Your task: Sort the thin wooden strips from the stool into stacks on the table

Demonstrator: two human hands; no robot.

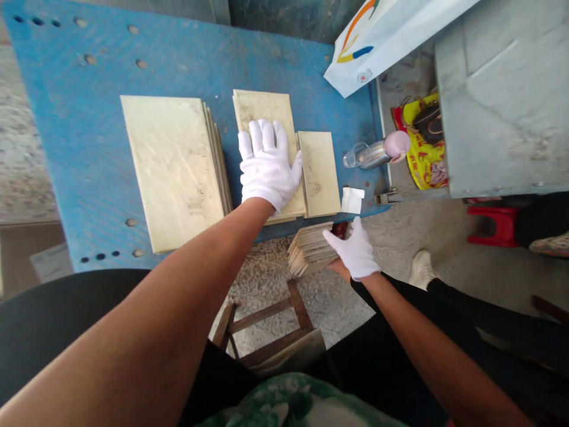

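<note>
Head view: resting a white-gloved left hand (268,160), open and palm down with fingers slightly apart, on the middle pile (267,107) of pale boards atop a blue table (178,65). Holding the gloved right hand (354,249) at a bundle of boards (309,246) just off the table's near edge, with thumb set apart from fingers and close against the bundle; cannot tell whether closed on it or merely touching. Showing also, to the left, a pile of larger boards (173,166) and, just right of the middle pile, a pile of smaller boards (320,172). Judging by the layout, probably partway through handling the boards, with three piles set down on the table and one bundle off it; cannot put a number on boards left. Finding dark smudges but no readable writing on the boards. Displaying, on a white bag (391,35), an orange, yellow and blue design beside a small red emblem, too small to read. Bearing red print, likewise illegible, on a yellow bag (420,157) farther right. Offering no readable label on the metal bottle (376,155).
</note>
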